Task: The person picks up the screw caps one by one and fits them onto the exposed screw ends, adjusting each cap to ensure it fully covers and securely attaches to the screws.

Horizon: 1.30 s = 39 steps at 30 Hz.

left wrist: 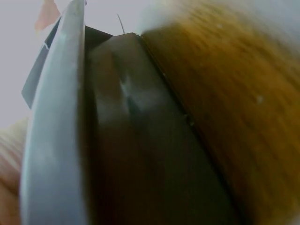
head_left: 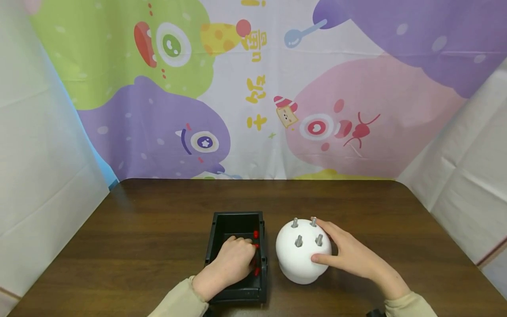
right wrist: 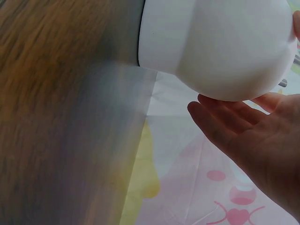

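Beige sleeves nearest, my spread right hand holds the white ball, probably steadying it. Beside it, my left hand curls inside the black tray; I can't tell if it pinches red pieces.

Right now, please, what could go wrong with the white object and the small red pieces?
1. The white object is rounded, with the right hand at its side; a bump might shift it.
2. The red pieces lie close to the black tray's wall, some near the left hand, so one could slip while being picked.
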Tool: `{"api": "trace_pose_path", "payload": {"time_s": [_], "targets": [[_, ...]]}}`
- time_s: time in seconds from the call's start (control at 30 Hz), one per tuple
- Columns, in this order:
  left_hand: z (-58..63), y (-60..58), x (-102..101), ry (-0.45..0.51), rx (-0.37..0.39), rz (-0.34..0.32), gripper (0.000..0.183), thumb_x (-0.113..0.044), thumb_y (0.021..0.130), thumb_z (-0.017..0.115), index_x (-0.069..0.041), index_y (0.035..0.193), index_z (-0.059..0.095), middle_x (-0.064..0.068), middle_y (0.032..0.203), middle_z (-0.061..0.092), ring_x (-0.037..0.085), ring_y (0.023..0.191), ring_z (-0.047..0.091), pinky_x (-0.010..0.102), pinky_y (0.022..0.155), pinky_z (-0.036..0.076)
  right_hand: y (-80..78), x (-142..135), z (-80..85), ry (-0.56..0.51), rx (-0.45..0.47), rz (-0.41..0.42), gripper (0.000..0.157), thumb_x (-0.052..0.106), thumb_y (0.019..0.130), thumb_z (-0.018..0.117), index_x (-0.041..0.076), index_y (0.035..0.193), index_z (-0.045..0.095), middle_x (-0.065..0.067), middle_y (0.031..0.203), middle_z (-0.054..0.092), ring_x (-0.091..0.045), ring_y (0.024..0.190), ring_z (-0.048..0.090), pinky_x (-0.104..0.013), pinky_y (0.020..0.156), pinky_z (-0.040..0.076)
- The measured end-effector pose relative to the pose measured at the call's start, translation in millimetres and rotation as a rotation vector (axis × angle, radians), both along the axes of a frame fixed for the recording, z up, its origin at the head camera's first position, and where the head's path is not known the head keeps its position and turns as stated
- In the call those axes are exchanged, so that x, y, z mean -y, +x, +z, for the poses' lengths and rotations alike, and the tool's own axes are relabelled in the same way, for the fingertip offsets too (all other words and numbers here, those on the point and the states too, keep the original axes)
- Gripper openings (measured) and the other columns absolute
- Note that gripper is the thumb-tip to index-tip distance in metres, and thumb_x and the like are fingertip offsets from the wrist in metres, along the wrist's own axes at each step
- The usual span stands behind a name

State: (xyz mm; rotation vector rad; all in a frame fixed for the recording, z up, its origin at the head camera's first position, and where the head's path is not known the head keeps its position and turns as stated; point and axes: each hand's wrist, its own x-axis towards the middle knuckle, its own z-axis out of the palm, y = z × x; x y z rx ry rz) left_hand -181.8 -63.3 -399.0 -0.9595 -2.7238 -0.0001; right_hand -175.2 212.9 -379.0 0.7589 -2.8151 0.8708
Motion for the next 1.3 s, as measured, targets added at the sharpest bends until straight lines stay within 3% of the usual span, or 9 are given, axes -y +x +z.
{"api": "trace_pose_path", "payload": {"time_s": [0.13,0.27,0.63,0.9,1.3], "targets": [[-1.2,-0.3,-0.1,0.001,0.028,0.007,0.01,-0.018,0.063,0.068,-0.013,0.068,0.06,-0.002,0.064,0.056,0.011,0.054,0.051,0.025,0.047,0.032,0.2,-0.1,-0.6,0.004,-0.003,-0.006,0.08,0.054,0.066,0.061,0.016,0.13,0.033,0.004,0.128,0.037,-0.013,0.115,0.037,-0.038,0.09,0.034],[-1.3,-0.5,0.1,-0.001,0.054,0.013,0.019,-0.016,0.064,0.068,-0.01,0.081,0.063,0.0,0.069,0.058,0.012,0.058,0.054,0.024,0.047,0.033,0.1,-0.8,-0.5,0.003,0.0,-0.005,0.08,0.054,0.066,0.061,0.016,0.13,0.032,0.003,0.129,0.037,-0.013,0.115,0.037,-0.039,0.09,0.034],[4.7,0.9,2.1,0.073,0.135,0.009,0.012,-0.01,0.065,0.064,-0.01,0.075,0.058,-0.001,0.064,0.054,0.01,0.055,0.05,0.026,0.048,0.039,-0.4,-1.3,-2.4,-0.007,0.006,0.005,0.079,0.053,0.066,0.062,0.02,0.131,0.031,0.006,0.129,0.036,-0.011,0.114,0.038,-0.038,0.088,0.035],[12.2,1.3,4.7,0.222,0.22,0.007,0.02,-0.001,0.064,0.063,-0.008,0.079,0.052,0.0,0.067,0.052,0.006,0.055,0.048,0.018,0.048,0.042,-0.1,-1.0,0.0,-0.007,0.019,-0.013,0.081,0.054,0.065,0.062,0.02,0.132,0.03,0.002,0.127,0.038,-0.016,0.113,0.039,-0.041,0.087,0.035],[22.7,2.0,4.9,0.315,0.222,0.033,0.018,-0.005,0.066,0.064,-0.011,0.075,0.049,-0.003,0.065,0.052,0.004,0.049,0.041,0.015,0.047,0.039,-0.9,-1.2,-2.0,-0.009,-0.001,-0.003,0.08,0.054,0.065,0.061,0.02,0.131,0.03,0.006,0.126,0.038,-0.01,0.112,0.039,-0.038,0.088,0.036]]}}
